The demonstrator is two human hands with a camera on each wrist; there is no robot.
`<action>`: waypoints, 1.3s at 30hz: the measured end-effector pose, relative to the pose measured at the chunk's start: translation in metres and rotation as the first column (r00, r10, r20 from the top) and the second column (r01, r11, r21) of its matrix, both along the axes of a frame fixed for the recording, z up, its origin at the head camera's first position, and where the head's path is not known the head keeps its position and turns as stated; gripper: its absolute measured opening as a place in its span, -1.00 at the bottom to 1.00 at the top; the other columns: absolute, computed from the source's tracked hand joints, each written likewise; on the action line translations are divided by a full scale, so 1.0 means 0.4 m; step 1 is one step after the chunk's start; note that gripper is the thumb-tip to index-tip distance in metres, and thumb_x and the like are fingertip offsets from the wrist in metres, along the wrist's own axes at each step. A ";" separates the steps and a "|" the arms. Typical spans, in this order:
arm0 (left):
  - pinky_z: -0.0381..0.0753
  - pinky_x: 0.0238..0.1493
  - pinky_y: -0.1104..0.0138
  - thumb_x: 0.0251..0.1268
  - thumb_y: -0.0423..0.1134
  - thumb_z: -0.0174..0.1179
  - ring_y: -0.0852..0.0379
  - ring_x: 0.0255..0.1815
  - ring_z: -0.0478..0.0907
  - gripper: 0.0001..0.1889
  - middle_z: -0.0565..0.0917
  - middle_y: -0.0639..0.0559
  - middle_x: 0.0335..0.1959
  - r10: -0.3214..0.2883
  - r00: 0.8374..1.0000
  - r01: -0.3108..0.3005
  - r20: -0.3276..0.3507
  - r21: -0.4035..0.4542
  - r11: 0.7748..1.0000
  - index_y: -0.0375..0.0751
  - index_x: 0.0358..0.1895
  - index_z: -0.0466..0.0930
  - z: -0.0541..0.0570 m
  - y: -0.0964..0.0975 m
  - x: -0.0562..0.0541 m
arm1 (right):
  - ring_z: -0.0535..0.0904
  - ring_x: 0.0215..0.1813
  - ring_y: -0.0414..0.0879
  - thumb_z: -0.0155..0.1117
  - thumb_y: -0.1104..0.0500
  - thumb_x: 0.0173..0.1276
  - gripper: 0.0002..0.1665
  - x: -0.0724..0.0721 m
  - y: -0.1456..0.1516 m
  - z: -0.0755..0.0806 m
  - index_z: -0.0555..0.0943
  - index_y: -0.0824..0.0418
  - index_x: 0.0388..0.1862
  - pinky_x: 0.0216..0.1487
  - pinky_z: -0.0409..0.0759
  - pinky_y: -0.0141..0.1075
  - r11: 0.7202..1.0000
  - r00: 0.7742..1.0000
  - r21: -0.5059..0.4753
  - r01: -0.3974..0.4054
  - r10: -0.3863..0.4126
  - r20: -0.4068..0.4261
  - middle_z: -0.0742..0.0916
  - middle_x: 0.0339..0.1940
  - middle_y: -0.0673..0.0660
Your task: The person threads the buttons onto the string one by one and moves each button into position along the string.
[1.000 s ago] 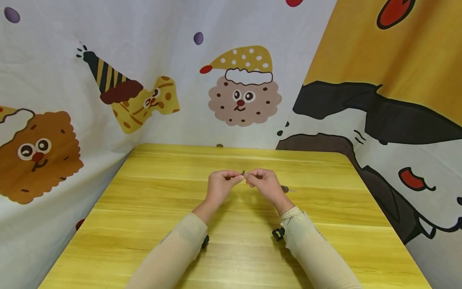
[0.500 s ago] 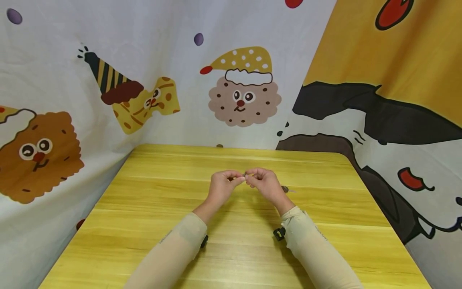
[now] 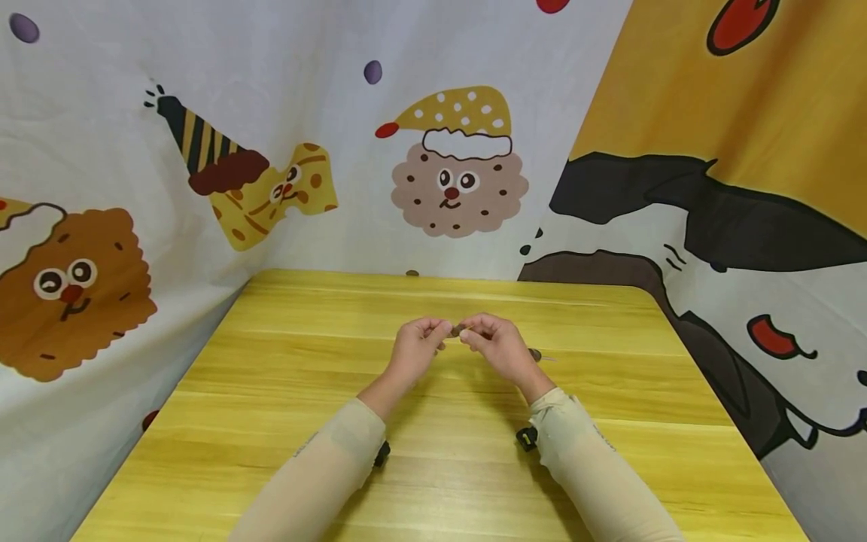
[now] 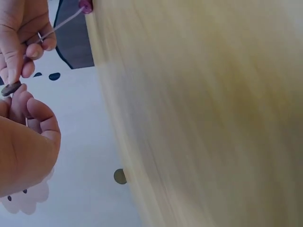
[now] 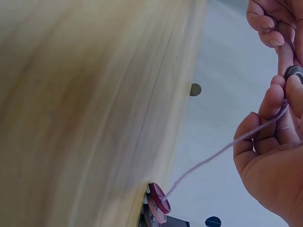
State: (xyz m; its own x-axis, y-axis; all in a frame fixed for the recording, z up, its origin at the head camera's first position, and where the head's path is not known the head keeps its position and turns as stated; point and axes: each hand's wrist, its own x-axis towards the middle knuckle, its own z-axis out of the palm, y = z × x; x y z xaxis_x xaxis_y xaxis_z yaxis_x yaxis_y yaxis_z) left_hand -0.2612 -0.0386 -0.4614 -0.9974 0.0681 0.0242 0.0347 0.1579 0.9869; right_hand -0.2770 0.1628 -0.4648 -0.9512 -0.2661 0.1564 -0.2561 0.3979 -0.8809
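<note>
A small dark brown button [image 3: 457, 330] is held up above the table, between my two hands. My left hand [image 3: 415, 348] pinches it from the left with thumb and fingertips. My right hand [image 3: 497, 345] has its fingertips against the button's other side, with a purple yarn [image 5: 215, 155] gripped in its fingers just below. From there the yarn runs down to a stack of round buttons [image 5: 159, 197], the outermost one dark red. In the left wrist view the button [image 4: 10, 88] appears tilted at the fingertips. Whether the yarn passes through its holes is hidden by fingers.
The wooden table [image 3: 447, 467] stretches under both arms. Just right of the right hand lies the button stack [image 3: 535, 354] with a light strand [image 3: 550, 359] beside it. A cartoon-printed cloth [image 3: 305, 68] hangs behind and at the sides.
The button has turned between the fingertips and now shows more of its face. My left fingers have shifted slightly left and bent more; the right hand has hardly moved.
</note>
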 end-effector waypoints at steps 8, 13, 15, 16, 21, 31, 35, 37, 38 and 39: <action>0.75 -0.07 0.22 0.54 -0.18 0.35 0.16 -0.25 0.66 -0.79 0.85 -0.08 -0.05 -0.034 0.988 0.013 0.148 0.136 0.991 -0.24 0.00 0.85 0.008 -0.002 -0.008 | 0.57 -0.29 -0.06 0.37 0.13 0.57 -0.85 0.007 -0.007 0.000 0.77 0.02 0.04 -0.30 0.54 -0.34 0.999 0.997 0.025 -0.019 0.021 -0.071 0.79 -0.24 0.14; 0.74 0.12 -0.02 0.52 -0.16 0.37 0.16 -0.24 0.64 -0.80 0.85 -0.05 -0.05 -0.051 0.985 0.039 0.163 0.077 0.996 -0.20 -0.03 0.87 0.010 -0.004 -0.005 | 0.59 -0.27 -0.09 0.36 0.14 0.57 -0.83 0.007 -0.007 -0.003 0.77 0.02 0.06 -0.28 0.57 -0.35 0.999 0.996 0.035 -0.031 0.034 -0.077 0.81 -0.20 0.13; 0.73 0.14 -0.05 0.54 -0.13 0.36 0.14 -0.21 0.65 -0.78 0.84 -0.05 -0.06 -0.061 0.987 0.055 0.149 0.041 0.998 -0.18 -0.02 0.87 0.009 -0.004 -0.006 | 0.58 -0.28 -0.08 0.36 0.15 0.58 -0.82 0.007 -0.005 -0.004 0.77 0.03 0.07 -0.28 0.55 -0.35 0.999 0.996 0.034 -0.037 0.039 -0.079 0.81 -0.19 0.20; 0.73 0.14 -0.06 0.54 -0.12 0.35 0.12 -0.19 0.65 -0.78 0.84 -0.03 -0.06 -0.065 0.988 0.063 0.141 0.021 0.998 -0.16 -0.02 0.87 0.009 -0.005 -0.006 | 0.57 -0.29 -0.08 0.36 0.15 0.58 -0.82 0.007 -0.004 -0.005 0.77 0.03 0.08 -0.29 0.55 -0.35 0.999 0.996 0.034 -0.039 0.041 -0.079 0.81 -0.18 0.23; 0.72 0.15 -0.08 0.58 -0.07 0.31 -0.01 -0.02 0.70 -0.76 0.82 -0.01 0.00 -0.096 0.991 0.103 0.092 -0.081 0.991 -0.12 0.01 0.85 0.015 -0.009 -0.004 | 0.55 -0.31 -0.10 0.36 0.13 0.57 -0.83 0.007 -0.001 -0.007 0.77 0.02 0.06 -0.30 0.53 -0.35 0.998 0.996 0.041 -0.049 0.052 -0.078 0.83 -0.18 0.20; 0.72 -0.04 0.23 0.60 -0.04 0.29 0.11 -0.07 0.70 -0.74 0.83 0.02 -0.06 -0.173 0.985 0.171 0.012 -0.247 0.954 -0.12 -0.02 0.85 0.028 -0.019 -0.010 | 0.63 -0.24 -0.02 0.36 0.17 0.57 -0.83 0.006 0.003 -0.009 0.77 0.06 0.06 -0.28 0.56 -0.37 0.996 0.995 0.056 -0.067 0.071 -0.074 0.85 -0.15 0.10; 0.73 -0.01 0.20 0.62 -0.06 0.27 0.13 -0.06 0.69 -0.75 0.83 0.02 -0.05 -0.204 0.979 0.195 -0.002 -0.277 0.941 -0.12 -0.02 0.83 0.028 -0.019 -0.012 | 0.68 -0.17 0.16 0.35 0.18 0.57 -0.83 0.004 0.005 -0.011 0.77 0.06 0.06 -0.27 0.57 -0.37 0.995 0.994 0.067 -0.079 0.084 -0.073 0.85 -0.14 0.10; 0.71 -0.04 0.21 0.64 -0.07 0.24 0.12 -0.08 0.67 -0.74 0.82 0.00 -0.05 -0.215 0.977 0.205 -0.003 -0.280 0.938 -0.15 -0.01 0.81 0.027 -0.018 -0.012 | 0.69 -0.16 0.17 0.35 0.18 0.58 -0.83 0.002 0.005 -0.012 0.77 0.07 0.07 -0.27 0.58 -0.38 0.994 0.994 0.069 -0.084 0.089 -0.070 0.85 -0.13 0.13; 0.70 -0.05 0.22 0.65 -0.06 0.22 0.12 -0.10 0.66 -0.74 0.81 0.00 -0.05 -0.217 0.976 0.209 -0.001 -0.278 0.938 -0.16 0.00 0.80 0.025 -0.018 -0.012 | 0.69 -0.16 0.16 0.34 0.18 0.58 -0.82 0.001 0.004 -0.013 0.77 0.08 0.07 -0.26 0.58 -0.38 0.994 0.994 0.072 -0.085 0.090 -0.068 0.85 -0.12 0.14; 0.68 -0.08 0.24 0.66 -0.06 0.21 0.13 -0.12 0.64 -0.73 0.80 0.00 -0.05 -0.217 0.976 0.209 0.001 -0.275 0.938 -0.16 0.01 0.79 0.023 -0.017 -0.012 | 0.69 -0.16 0.13 0.34 0.17 0.59 -0.82 0.000 0.003 -0.013 0.77 0.08 0.08 -0.26 0.59 -0.38 0.994 0.994 0.073 -0.084 0.089 -0.064 0.85 -0.12 0.14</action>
